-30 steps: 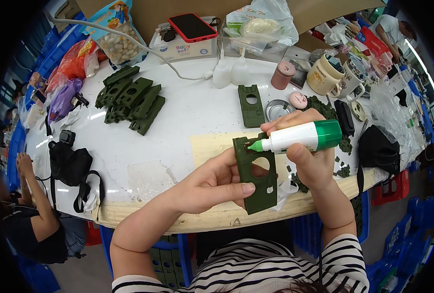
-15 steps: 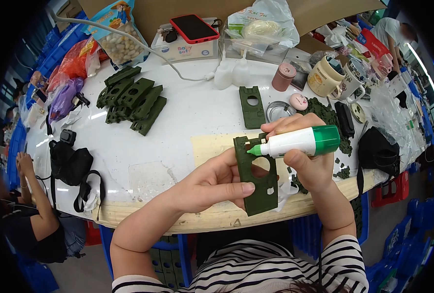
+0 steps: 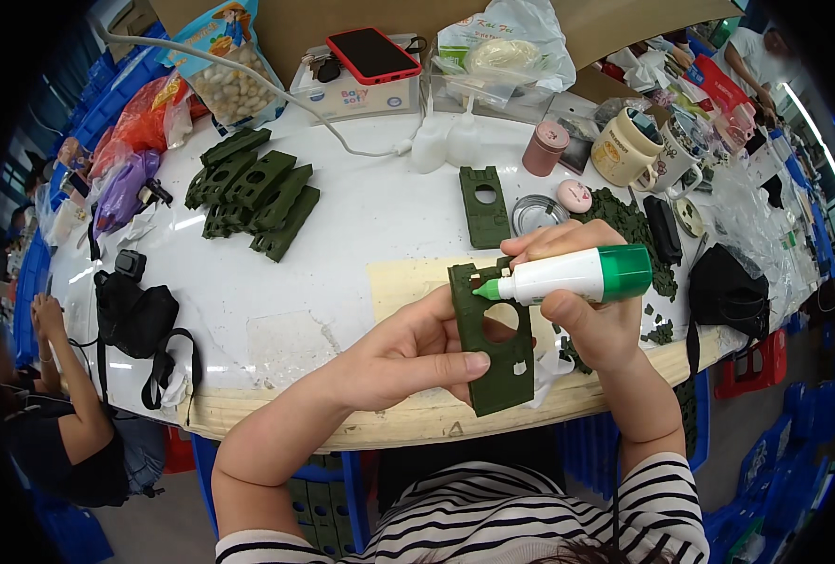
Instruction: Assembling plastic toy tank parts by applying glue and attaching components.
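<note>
My left hand (image 3: 408, 350) grips a dark green plastic plate (image 3: 502, 376) with a large round hole, tilted upright above the table's front edge. My right hand (image 3: 591, 324) is closed round a white squeeze bottle (image 3: 559, 275) with a green base and a pointed green nozzle. The nozzle tip meets, or almost meets, the plate's face near its upper left; I cannot tell if it touches. Just beyond lies a similar green plate (image 3: 484, 207) flat on the table. To the right spreads a heap of small green parts (image 3: 624, 221), partly behind my right hand.
More green plates (image 3: 253, 188) are piled at the left rear. Two white dropper bottles (image 3: 429, 146), a pink canister (image 3: 545, 148) and a cream mug (image 3: 624, 150) stand at the back. Black pouches (image 3: 730, 289) lie near the right edge. A person's arms (image 3: 55, 329) show at far left.
The bottle's nozzle has shifted very slightly left along the plate. My left hand and the plate hold almost still. At far right, a person in the background has moved.
</note>
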`<state>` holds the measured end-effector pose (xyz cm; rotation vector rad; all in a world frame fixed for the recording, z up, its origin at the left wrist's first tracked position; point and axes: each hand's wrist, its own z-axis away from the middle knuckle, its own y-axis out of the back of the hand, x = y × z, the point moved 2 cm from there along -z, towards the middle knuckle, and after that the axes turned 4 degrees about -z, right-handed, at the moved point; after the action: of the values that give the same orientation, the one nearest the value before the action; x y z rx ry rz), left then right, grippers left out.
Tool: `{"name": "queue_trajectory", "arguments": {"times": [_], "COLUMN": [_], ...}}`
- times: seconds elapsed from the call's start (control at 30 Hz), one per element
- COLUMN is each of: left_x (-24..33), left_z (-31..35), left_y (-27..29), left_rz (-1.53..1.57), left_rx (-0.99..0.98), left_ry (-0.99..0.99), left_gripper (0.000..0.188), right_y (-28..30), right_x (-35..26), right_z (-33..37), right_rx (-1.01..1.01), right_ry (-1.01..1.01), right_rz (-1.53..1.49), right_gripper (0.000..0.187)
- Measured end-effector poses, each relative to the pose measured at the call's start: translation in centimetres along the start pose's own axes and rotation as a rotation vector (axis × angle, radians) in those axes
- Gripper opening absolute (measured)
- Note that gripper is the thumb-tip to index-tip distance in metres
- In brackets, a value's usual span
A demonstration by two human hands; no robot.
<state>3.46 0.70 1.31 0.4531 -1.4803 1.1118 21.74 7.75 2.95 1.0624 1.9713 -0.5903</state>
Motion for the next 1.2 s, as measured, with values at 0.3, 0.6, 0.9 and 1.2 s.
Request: {"name": "queue_trajectory", "arguments": {"times": [0.3,0.6,0.9,1.2], "left_x": [-0.1,-0.1,0.0,-0.1], "left_z": [0.0,-0.1,0.0,-0.1], "left_y": [0.0,0.1,0.1,0.3], "left_rz": [-0.008,-0.029,-0.025,-0.034], "left_rx": [0.002,0.005,0.008,-0.001], "left_ry": [0.002,0.002,-0.015,-0.046], "left_gripper": [0.064,0.063,0.063,0.068], "right_y": [0.0,0.0,0.1,0.8], "right_x": [-0.1,0.0,-0.3,-0.8], "right_z": [0.0,0.0,0.0,-0.8], "right_rx": [0.007,0.007,0.046,0.105], "right_ry": [-0.012,-0.013,-0.121,-0.022], "right_rz": [0.019,0.012,-0.182,-0.092], "right_gripper": [0.027,0.028,0.031,0.031]}}
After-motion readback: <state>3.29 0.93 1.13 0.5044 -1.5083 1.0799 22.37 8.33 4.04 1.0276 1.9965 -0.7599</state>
